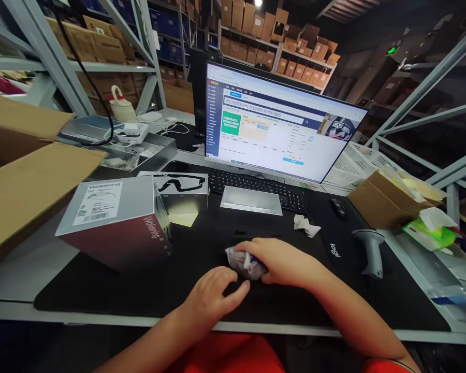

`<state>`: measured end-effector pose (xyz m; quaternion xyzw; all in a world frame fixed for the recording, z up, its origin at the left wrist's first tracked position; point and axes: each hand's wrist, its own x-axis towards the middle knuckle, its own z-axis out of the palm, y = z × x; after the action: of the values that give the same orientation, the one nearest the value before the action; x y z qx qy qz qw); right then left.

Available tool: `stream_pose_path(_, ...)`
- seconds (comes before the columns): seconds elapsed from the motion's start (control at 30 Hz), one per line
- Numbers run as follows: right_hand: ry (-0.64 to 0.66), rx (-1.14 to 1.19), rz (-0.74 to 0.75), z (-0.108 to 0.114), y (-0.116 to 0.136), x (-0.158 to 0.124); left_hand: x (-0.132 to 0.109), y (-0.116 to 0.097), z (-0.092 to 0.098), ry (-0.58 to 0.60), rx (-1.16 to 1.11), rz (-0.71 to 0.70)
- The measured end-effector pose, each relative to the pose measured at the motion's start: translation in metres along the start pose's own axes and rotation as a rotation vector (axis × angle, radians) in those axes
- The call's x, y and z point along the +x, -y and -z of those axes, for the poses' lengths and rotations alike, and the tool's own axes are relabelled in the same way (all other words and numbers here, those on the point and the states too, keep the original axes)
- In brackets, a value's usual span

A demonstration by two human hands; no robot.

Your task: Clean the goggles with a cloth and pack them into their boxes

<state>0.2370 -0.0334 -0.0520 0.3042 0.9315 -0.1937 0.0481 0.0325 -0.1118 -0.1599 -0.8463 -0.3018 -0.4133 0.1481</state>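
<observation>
Cupping a crumpled plastic bundle (pixel 245 261) under the right hand (pixel 285 261), the person has it pressed on a black desk mat (pixel 81 290). Right-hand grip narrow, curved closely over the bundle; a blue mark shows in the wrap, contents hidden. The left hand (pixel 213 295) loosely curled, holding nothing, its fingers just beside the bundle; contact cannot be told. Left of the hands, a Wokening box (pixel 112 223) with a barcode label sits on the mat's edge, a glasses box (pixel 180 189) behind it. Ahead, a flat silver box (pixel 251 200) lies against a keyboard (pixel 256 182), a monitor (pixel 283 122) beyond. A crumpled tissue (pixel 305 225) lies near the right hand. Further right, a mouse (pixel 337 207) and a barcode scanner (pixel 368 251) on the mat.
</observation>
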Motion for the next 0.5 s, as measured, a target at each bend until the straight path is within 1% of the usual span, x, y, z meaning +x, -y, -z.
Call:
stream_pose_path(0.1, 0.112, 0.022, 0.084, -0.003, 0.002, 0.008, -0.002, 0.0, -0.001, -0.011, 0.031, -0.003)
stream_pose_path(0.2, 0.094, 0.044, 0.015, -0.006, 0.002, 0.018, -0.007, -0.001, -0.003, -0.016, 0.045, 0.045)
stream_pose_path(0.27, 0.074, 0.057, -0.029, -0.006, 0.0, 0.021, -0.01, -0.002, -0.005, 0.001, 0.043, 0.086)
stream_pose_path(0.3, 0.076, 0.084, -0.029, -0.005, -0.001, 0.02, -0.012, -0.003, -0.005, 0.023, 0.042, 0.111)
stream_pose_path(0.4, 0.042, 0.236, -0.044, -0.001, -0.006, 0.006, -0.014, -0.007, -0.005, 0.119, 0.007, 0.239)
stream_pose_path(0.43, 0.009, 0.282, -0.079, 0.0, -0.008, -0.001, -0.014, -0.009, -0.005, 0.148, -0.02, 0.302)
stream_pose_path(0.5, -0.067, 0.33, -0.184, -0.001, -0.01, -0.019, -0.014, -0.011, -0.005, 0.167, -0.079, 0.442)
